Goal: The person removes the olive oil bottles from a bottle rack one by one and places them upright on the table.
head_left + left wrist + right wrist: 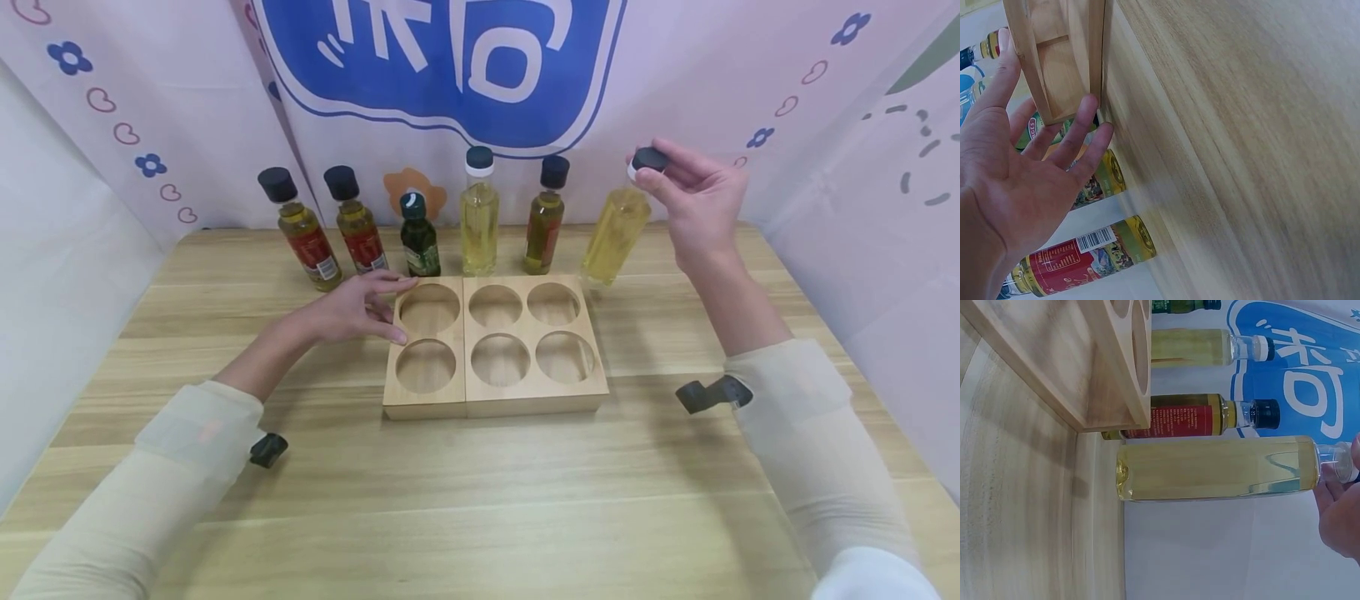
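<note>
Right fingers point(660, 171): the black cap of the pale oil bottle point(615, 233) is being pinched from above by the right hand point(693, 204); in the right wrist view only fingertips at the bottle's neck are being shown.
Left fingers point(382, 308): they are being held straight and relaxed, nothing being gripped; the left hand point(348, 310) is being rested against the left side of the wooden rack point(495, 400), the fingertips touching its edge in the left wrist view.
Pale oil bottle: it is being held upright at the right end of the row, just behind the rack's far right corner; whether its base is being lifted off the tabletop point(480, 500) cannot be told.
Wooden rack: six round holes in two rows are being shown, and none is being occupied by a bottle.
Other bottles: five are standing upright in a row behind the rack, namely two red-labelled bottles point(303, 233) on the left, a small dark green bottle point(418, 237), a tall pale bottle point(478, 217) and a darker oil bottle point(546, 221).
Progress: judged from the empty holes, the work is only being started; no bottle is seated, one is being taken in hand, and all six are being left to place.
</note>
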The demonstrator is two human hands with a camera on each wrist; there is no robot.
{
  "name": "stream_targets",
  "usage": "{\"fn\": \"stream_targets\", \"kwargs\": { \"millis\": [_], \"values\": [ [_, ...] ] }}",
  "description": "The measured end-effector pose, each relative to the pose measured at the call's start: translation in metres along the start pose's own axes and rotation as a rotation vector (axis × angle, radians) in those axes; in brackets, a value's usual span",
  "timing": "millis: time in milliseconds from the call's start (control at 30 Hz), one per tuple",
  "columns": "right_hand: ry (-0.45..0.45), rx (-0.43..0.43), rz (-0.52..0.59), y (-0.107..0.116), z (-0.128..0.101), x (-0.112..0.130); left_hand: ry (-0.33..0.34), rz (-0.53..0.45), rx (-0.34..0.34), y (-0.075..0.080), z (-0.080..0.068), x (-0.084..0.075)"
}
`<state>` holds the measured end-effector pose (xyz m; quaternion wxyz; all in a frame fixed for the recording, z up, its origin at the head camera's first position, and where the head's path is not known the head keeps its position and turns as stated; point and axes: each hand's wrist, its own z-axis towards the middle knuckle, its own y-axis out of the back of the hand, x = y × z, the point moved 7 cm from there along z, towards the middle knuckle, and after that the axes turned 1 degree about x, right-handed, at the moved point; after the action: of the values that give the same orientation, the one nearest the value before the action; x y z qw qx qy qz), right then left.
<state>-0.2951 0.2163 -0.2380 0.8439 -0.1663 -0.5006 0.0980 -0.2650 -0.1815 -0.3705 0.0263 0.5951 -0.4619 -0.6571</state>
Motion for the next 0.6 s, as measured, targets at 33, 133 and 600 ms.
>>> {"fn": "stream_targets", "kwargs": {
  "millis": [33, 133, 600],
  "values": [
    [0.004, -0.001, -0.009, 0.001, 0.000, -0.001, 0.000, 0.000, 0.000, 0.000, 0.000, 0.000],
    [-0.027, -0.025, -0.014, 0.004, 0.002, -0.005, 0.000, -0.007, -0.001, 0.000, 0.000, -0.001],
    [-0.112, -0.093, -0.085, 0.015, 0.011, -0.023, 0.000, -0.007, 0.001, 0.000, 0.000, -0.001]
  ]
}}
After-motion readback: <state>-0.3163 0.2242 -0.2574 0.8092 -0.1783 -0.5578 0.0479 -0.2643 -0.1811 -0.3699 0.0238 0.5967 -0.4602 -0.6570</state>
